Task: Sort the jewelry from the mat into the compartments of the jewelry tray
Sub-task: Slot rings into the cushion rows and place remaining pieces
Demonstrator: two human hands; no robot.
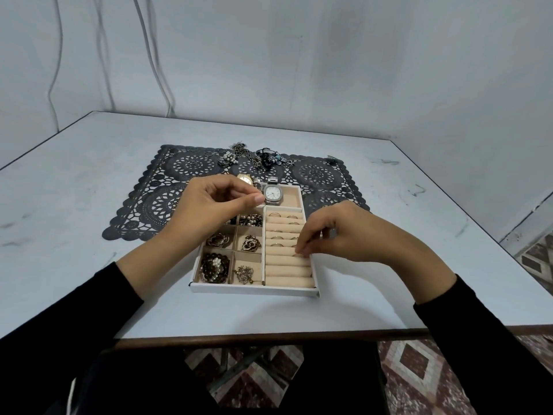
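Jewelry tray sits on table, near edge of black lace mat. R hand fingertips pinched at ring rolls, mid-right; held item too small to tell. L hand pinched above tray's far-left; contents unclear. Silver watch in top compartment, dial text unreadable.

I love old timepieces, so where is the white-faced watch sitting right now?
In the head view the white-faced watch lies in the far compartment of the jewelry tray, just right of the left hand and its fingertips, with a gold watch behind.
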